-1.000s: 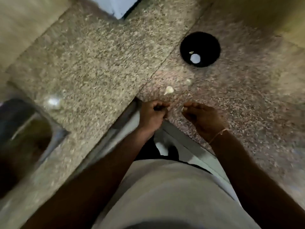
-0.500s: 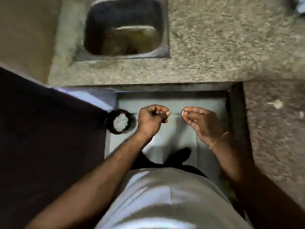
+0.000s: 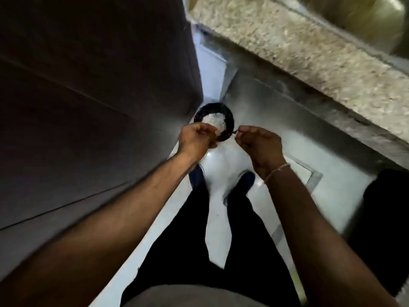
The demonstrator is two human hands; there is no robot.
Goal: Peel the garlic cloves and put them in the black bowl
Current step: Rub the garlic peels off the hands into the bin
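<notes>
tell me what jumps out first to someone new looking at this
Two bare hands meet mid-frame: the left hand curled, the right hand pinching something too small to identify. Just beyond them on the pale floor sits a round black container filled with whitish scraps. A speckled granite counter runs across the upper right.

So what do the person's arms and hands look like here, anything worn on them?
Both forearms are bare, with no sleeves in view and no gloves on either the left hand or the right hand. The only thing worn is a thin, pale string-like bracelet around the right wrist. The frame is blurred, so rings or finer marks cannot be told.
</notes>
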